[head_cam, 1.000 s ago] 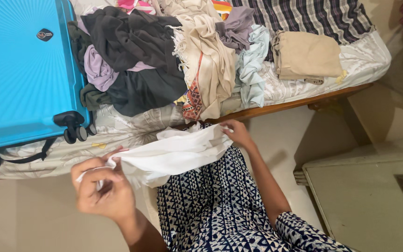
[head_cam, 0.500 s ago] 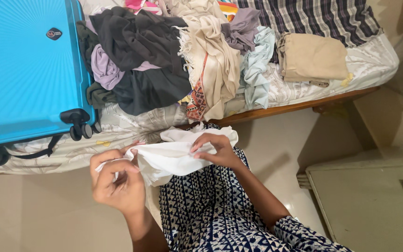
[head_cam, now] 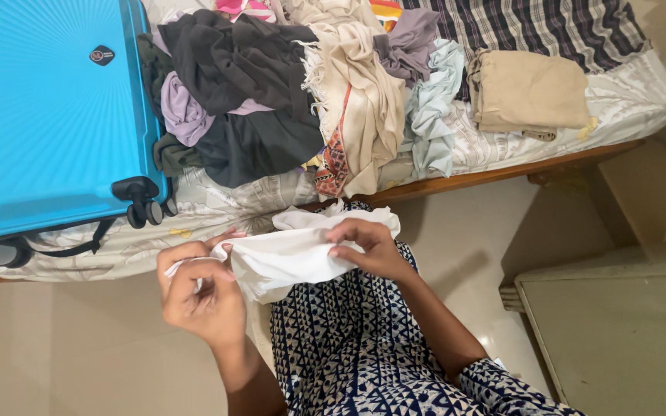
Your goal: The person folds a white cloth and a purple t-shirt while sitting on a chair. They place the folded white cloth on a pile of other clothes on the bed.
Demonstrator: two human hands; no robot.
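While stretched between both hands, white cloth (head_cam: 287, 258), left hand (head_cam: 194, 296) and right hand (head_cam: 368, 246) gripping opposite ends.

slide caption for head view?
Both hands, left and right, hold a white cloth beside a clothes-piled bed.

Bright blue hard-shell suitcase (head_cam: 48, 115) lies on the bed (head_cam: 626, 96). Beside it: heap of dark and cream clothes (head_cam: 271, 100); folded tan cloth (head_cam: 529, 92) near plaid blanket (head_cam: 549, 27).

bed (head_cam: 502, 173) edge w/ clothes pile (head_cam: 287, 92) ahead, suitcase (head_cam: 48, 115) left, floor (head_cam: 487, 246) open right
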